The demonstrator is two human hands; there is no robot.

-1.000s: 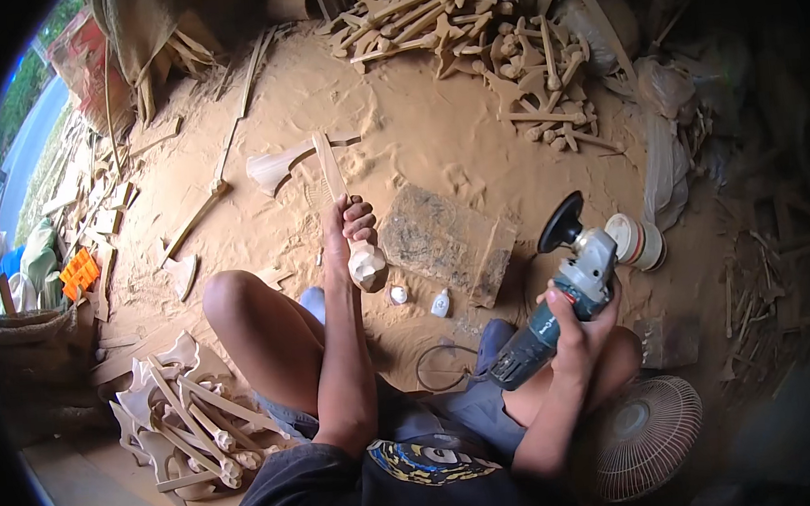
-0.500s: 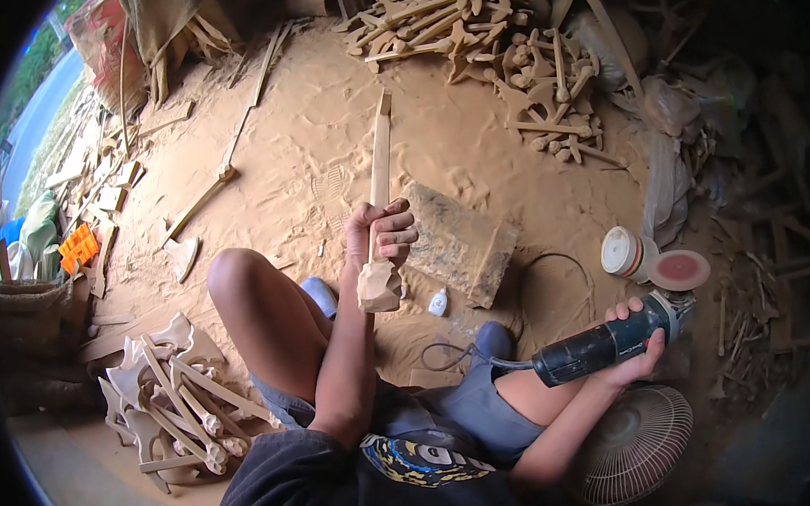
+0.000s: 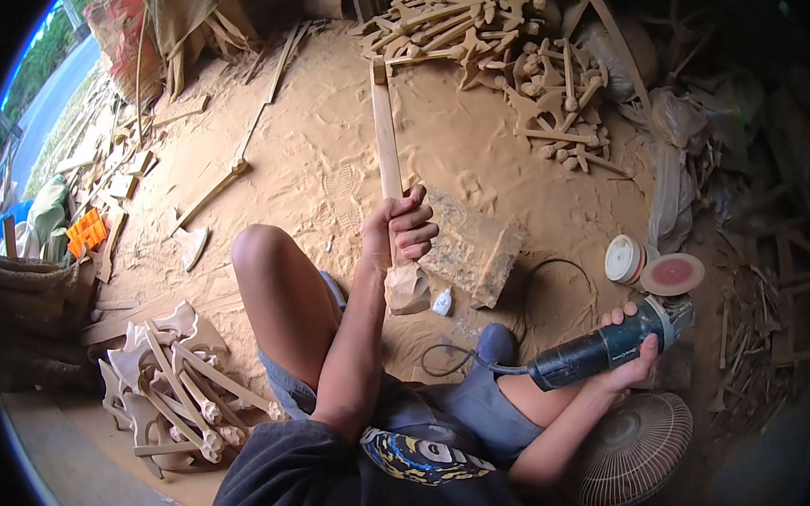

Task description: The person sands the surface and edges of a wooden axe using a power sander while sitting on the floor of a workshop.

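My left hand (image 3: 403,226) is closed around a long pale wooden stick (image 3: 386,140), held upright over the dusty floor. A faceted, roughly carved knob (image 3: 407,288) forms its lower end, below my fist. My right hand (image 3: 633,344) grips a dark angle grinder (image 3: 592,352) by its body, out to the right of my knee. On the grinder's head sits a round sanding disc (image 3: 672,275) with a reddish centre, apart from the stick. The grinder's cable (image 3: 451,359) loops away near my foot.
Carved wooden pieces are heaped at the back (image 3: 463,20) and lower left (image 3: 174,395). A worn block (image 3: 469,248) lies ahead, with a small white bottle (image 3: 442,301) beside it. Stacked discs (image 3: 624,259) stand near the grinder. A round fan (image 3: 635,449) is at lower right.
My left hand has shifted slightly right, and the stick now stands straighter, its far end higher in view. The grinder stays nearly where it was in my right hand.
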